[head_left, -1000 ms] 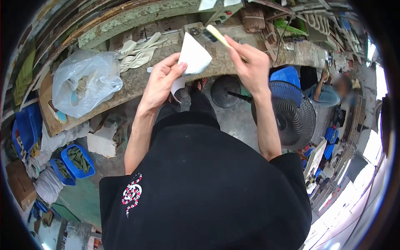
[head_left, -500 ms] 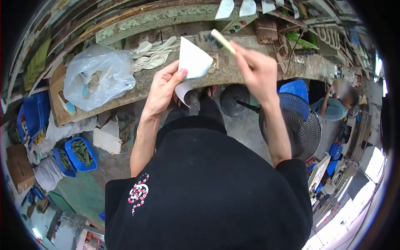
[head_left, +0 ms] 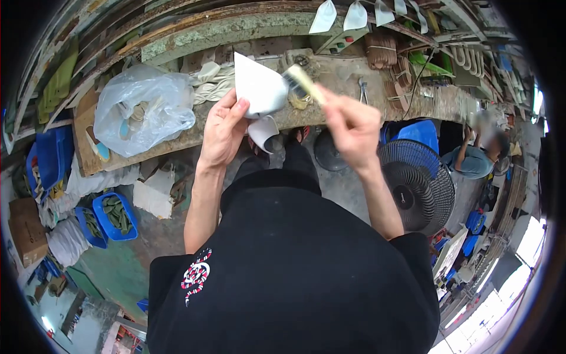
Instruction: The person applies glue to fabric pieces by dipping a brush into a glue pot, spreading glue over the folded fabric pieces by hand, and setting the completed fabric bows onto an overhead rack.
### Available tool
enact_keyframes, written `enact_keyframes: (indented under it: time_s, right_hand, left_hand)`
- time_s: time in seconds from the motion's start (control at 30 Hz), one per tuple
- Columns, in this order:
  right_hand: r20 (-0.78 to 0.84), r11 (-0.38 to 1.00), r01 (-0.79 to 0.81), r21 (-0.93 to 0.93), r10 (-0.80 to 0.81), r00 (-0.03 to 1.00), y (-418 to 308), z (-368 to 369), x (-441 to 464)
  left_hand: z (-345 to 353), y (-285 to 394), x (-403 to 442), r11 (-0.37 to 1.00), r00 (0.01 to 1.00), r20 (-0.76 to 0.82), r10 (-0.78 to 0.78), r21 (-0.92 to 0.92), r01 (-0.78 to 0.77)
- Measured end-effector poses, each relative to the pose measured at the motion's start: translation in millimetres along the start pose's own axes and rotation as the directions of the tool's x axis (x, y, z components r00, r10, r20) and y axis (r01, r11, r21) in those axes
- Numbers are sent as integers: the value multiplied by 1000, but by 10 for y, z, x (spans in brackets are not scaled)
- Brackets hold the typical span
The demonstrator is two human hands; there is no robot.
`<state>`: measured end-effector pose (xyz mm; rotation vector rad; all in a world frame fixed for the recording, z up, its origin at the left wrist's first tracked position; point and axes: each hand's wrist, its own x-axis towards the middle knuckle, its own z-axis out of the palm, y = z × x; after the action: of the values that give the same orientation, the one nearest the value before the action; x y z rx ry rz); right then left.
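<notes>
My left hand [head_left: 221,133] pinches the lower edge of a white curved piece [head_left: 256,85] with a pointed top, held up over the workbench edge. A second white flap [head_left: 263,131] hangs just below it. In my right hand [head_left: 352,124] is a brush with a pale yellow handle [head_left: 305,84]; its dark bristles are close to the right side of the white piece, and I cannot tell whether they touch. Behind the brush, a small amber-coloured round item [head_left: 299,102] lies on the bench.
A clear plastic bag [head_left: 141,112] lies on the bench [head_left: 177,143] at left, beside pale strips [head_left: 213,85]. Pliers [head_left: 362,90] lie at right. White pieces [head_left: 355,16] hang at the top. A black fan [head_left: 415,189] and a seated person [head_left: 473,159] are at right.
The white piece has moved slightly left with my left hand. My right hand has brought the brush left and down, closer to the piece. More hanging white pieces show at the top.
</notes>
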<state>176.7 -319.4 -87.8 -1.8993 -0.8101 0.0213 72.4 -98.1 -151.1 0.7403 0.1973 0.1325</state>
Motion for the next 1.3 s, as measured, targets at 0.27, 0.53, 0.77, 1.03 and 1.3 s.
enact_keyframes:
  time_s: [0.27,0.53,0.77,1.03,1.3]
  right_hand:
    - [23,987,18,-158,-15,1000,8,99,-22]
    - [227,832,269,-486,-177,958,21,-142,304]
    - [326,751,339,-566,-174,929,-265,-244,436]
    - [288,835,234,-498,-95,953,-215,-265,406]
    - [69,901,-36,-432,73,995,71,-204,281]
  left_hand:
    - [63,95,10,999,999,27,-33,-19,33]
    - [231,95,46,941,997,45,-57,338,39]
    - [354,130,18,917,991,119,-54,399,2]
    - [336,113,-15,950,998,69,-15,313,-7]
    - [185,37,32,1000,999,37,-1,-29,2]
